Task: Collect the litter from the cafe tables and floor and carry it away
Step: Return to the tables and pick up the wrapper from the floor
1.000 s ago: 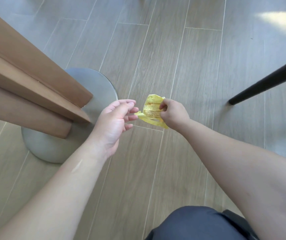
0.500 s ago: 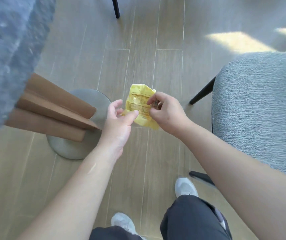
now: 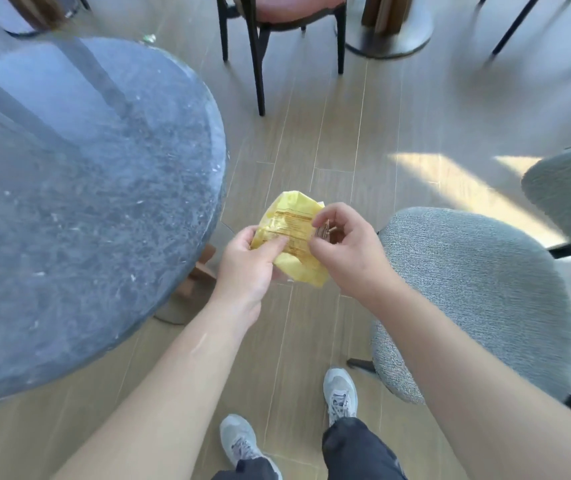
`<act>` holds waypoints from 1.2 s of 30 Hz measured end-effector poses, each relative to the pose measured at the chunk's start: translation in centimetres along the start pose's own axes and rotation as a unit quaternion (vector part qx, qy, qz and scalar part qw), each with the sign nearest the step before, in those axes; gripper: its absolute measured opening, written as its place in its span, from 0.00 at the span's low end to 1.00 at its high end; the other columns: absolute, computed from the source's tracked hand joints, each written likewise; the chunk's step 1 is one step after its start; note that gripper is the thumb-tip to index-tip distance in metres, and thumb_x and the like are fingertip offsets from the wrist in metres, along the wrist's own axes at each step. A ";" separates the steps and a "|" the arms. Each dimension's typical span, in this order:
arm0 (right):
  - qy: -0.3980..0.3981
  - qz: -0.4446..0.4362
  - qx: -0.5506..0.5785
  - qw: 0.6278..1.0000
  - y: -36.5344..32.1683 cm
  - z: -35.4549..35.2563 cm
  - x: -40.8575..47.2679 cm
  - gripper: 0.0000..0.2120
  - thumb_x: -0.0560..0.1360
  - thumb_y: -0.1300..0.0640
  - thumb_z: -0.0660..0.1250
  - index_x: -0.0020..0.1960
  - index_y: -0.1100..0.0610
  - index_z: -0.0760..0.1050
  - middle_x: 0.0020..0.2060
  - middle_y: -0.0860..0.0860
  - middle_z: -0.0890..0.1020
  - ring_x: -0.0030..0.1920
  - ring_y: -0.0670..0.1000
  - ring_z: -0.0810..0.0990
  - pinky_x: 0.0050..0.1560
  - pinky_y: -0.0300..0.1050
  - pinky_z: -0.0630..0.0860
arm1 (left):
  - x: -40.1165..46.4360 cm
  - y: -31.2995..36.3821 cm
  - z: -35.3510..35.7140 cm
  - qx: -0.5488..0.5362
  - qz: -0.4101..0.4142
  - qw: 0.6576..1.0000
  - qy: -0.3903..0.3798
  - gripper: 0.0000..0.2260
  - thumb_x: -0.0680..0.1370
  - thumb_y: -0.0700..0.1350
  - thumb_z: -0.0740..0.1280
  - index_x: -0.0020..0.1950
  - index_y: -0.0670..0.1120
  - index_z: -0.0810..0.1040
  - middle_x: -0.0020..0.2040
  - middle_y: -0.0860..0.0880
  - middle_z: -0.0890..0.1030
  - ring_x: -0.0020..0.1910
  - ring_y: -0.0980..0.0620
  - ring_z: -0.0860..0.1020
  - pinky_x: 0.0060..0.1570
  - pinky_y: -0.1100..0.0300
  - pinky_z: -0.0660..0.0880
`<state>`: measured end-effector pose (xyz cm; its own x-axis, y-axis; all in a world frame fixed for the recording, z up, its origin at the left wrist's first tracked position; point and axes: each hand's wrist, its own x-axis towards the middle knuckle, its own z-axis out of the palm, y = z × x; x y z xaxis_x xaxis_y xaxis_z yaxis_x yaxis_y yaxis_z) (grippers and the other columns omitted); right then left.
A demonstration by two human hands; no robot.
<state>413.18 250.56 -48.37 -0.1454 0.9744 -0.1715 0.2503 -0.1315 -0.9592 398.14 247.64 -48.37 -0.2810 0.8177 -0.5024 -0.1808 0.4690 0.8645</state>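
Nearest the camera, two grey sneakers (image 3: 340,393) stand on the wooden floor (image 3: 311,341). Above them, held between both hands over the floor, is a crumpled yellow wrapper (image 3: 291,237). The left hand (image 3: 246,265) pinches its left edge, thumb pressed on the printed face; the right hand (image 3: 346,251) curls round its right edge. A round dark stone tabletop (image 3: 80,202) lies to the left, a grey upholstered chair (image 3: 478,292) to the right. Farther off stands a black-legged chair (image 3: 277,22) with a pink seat.
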 end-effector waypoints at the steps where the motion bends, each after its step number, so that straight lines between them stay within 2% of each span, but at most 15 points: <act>1: -0.008 0.001 0.018 1.000 -1.4 -0.4 -0.4 0.09 0.68 0.60 0.68 0.42 0.47 0.74 0.36 0.42 0.76 0.33 0.43 0.72 0.35 0.38 0.72 | -0.9 1.2 -0.3 -0.007 -0.003 1.000 0.005 0.05 0.79 0.37 0.70 0.49 0.47 0.81 0.42 0.48 0.87 0.40 0.48 0.85 0.38 0.51 0.82; 4: -0.032 0.003 0.057 0.998 -5.3 -1.3 -1.2 0.07 0.67 0.59 0.67 0.40 0.48 0.74 0.38 0.44 0.79 0.35 0.46 0.75 0.39 0.47 0.76 | -3.3 4.2 -1.6 -0.032 -0.006 0.999 0.043 0.05 0.79 0.36 0.70 0.50 0.46 0.82 0.44 0.46 0.87 0.44 0.44 0.85 0.47 0.47 0.81; 6: -0.055 0.004 0.063 0.997 -7.5 -1.4 -1.5 0.06 0.67 0.59 0.68 0.40 0.49 0.74 0.39 0.45 0.81 0.37 0.48 0.76 0.41 0.51 0.77 | -5.0 6.0 -2.9 -0.049 0.000 0.996 0.068 0.05 0.79 0.36 0.70 0.51 0.44 0.82 0.45 0.45 0.87 0.46 0.41 0.85 0.49 0.46 0.82; 9: -0.087 0.005 0.066 0.994 -10.4 -0.5 -2.2 0.06 0.66 0.60 0.68 0.42 0.53 0.76 0.40 0.49 0.81 0.39 0.49 0.77 0.42 0.51 0.75 | -7.7 8.0 -5.4 -0.076 0.004 0.991 0.112 0.03 0.80 0.37 0.69 0.51 0.44 0.81 0.40 0.48 0.86 0.37 0.49 0.84 0.45 0.49 0.82; 11: -0.110 0.008 0.056 0.992 -12.2 0.7 -2.8 0.07 0.66 0.60 0.68 0.43 0.52 0.78 0.42 0.49 0.81 0.40 0.50 0.78 0.44 0.54 0.77 | -9.7 8.9 -7.3 -0.089 0.006 0.985 0.149 0.03 0.81 0.38 0.68 0.50 0.44 0.81 0.38 0.48 0.85 0.32 0.53 0.82 0.38 0.54 0.81; 13: -0.143 -0.003 0.038 0.989 -13.9 2.3 -3.6 0.07 0.67 0.59 0.68 0.44 0.52 0.78 0.42 0.48 0.81 0.41 0.49 0.78 0.47 0.55 0.78 | -11.6 9.4 -9.3 -0.094 0.011 0.978 0.184 0.05 0.81 0.38 0.67 0.49 0.44 0.82 0.39 0.47 0.84 0.32 0.53 0.81 0.35 0.56 0.80; 19: -0.235 -0.041 0.020 0.971 -17.9 8.6 -6.8 0.06 0.67 0.57 0.68 0.42 0.48 0.78 0.38 0.41 0.80 0.38 0.45 0.77 0.44 0.50 0.77 | -17.6 9.9 -16.2 -0.094 0.044 0.963 0.249 0.06 0.81 0.41 0.67 0.48 0.48 0.83 0.40 0.51 0.86 0.39 0.51 0.82 0.51 0.51 0.78; 21: -0.268 -0.056 0.008 0.962 -19.0 11.0 -8.3 0.05 0.66 0.56 0.67 0.41 0.47 0.78 0.36 0.40 0.80 0.37 0.45 0.76 0.42 0.49 0.76 | -19.8 9.7 -18.7 -0.091 0.053 0.955 0.278 0.05 0.81 0.42 0.68 0.49 0.49 0.84 0.42 0.52 0.87 0.40 0.52 0.82 0.53 0.51 0.76; 26: -0.329 -0.071 -0.010 0.941 -21.2 17.6 -13.2 0.05 0.65 0.52 0.67 0.40 0.45 0.78 0.33 0.42 0.80 0.37 0.48 0.76 0.40 0.49 0.75 | -25.8 8.2 -25.3 -0.098 0.061 0.932 0.344 0.04 0.80 0.42 0.69 0.50 0.49 0.84 0.44 0.50 0.86 0.38 0.53 0.82 0.44 0.57 0.75; 30: -0.377 -0.080 -0.015 0.923 -23.1 23.9 -18.8 0.04 0.65 0.52 0.68 0.39 0.45 0.78 0.33 0.45 0.80 0.37 0.49 0.77 0.40 0.48 0.75 | -31.6 6.1 -31.8 -0.120 0.070 0.911 0.388 0.04 0.80 0.42 0.69 0.48 0.49 0.83 0.39 0.52 0.85 0.40 0.50 0.81 0.49 0.54 0.75; 33: -0.405 -0.078 -0.016 0.911 -24.0 28.4 -23.2 0.04 0.65 0.52 0.68 0.40 0.46 0.78 0.33 0.45 0.79 0.34 0.49 0.74 0.40 0.48 0.73 | -35.7 4.2 -36.6 -0.122 0.070 0.902 0.408 0.05 0.80 0.42 0.69 0.48 0.50 0.83 0.38 0.53 0.85 0.37 0.53 0.81 0.43 0.56 0.72; 36: -0.420 -0.088 -0.028 0.903 -24.4 32.5 -27.2 0.04 0.66 0.52 0.68 0.41 0.47 0.78 0.33 0.43 0.79 0.34 0.46 0.74 0.38 0.47 0.73 | -39.2 2.3 -41.1 -0.125 0.068 0.892 0.428 0.04 0.79 0.43 0.69 0.49 0.50 0.84 0.39 0.50 0.86 0.39 0.52 0.81 0.39 0.57 0.69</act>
<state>379.93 221.32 -27.56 -0.8568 0.4934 -0.1496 0.1964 0.0440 -0.9795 370.01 202.95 -27.31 -0.9141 0.2566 -0.3139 -0.2650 0.2078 0.9416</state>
